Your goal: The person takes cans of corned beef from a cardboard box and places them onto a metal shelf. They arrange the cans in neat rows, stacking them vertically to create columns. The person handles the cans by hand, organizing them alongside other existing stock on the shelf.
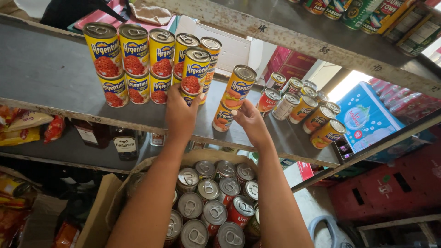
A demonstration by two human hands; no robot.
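Hands grip yellow cans: left hand [180, 110] stacked pair [194, 76]; right hand [250, 120] tilted pair [233, 97].

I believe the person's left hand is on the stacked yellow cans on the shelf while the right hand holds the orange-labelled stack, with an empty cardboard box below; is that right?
Not quite: the cardboard box is not empty; it is full of cans. The head view shows this. The rest holds: the left hand is on the stacked yellow cans on the shelf, and the right hand holds the orange-labelled stack.

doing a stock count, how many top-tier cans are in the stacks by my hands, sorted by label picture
red-picture cans: 6 (one label is turned away)
orange-picture cans: 1
total: 7
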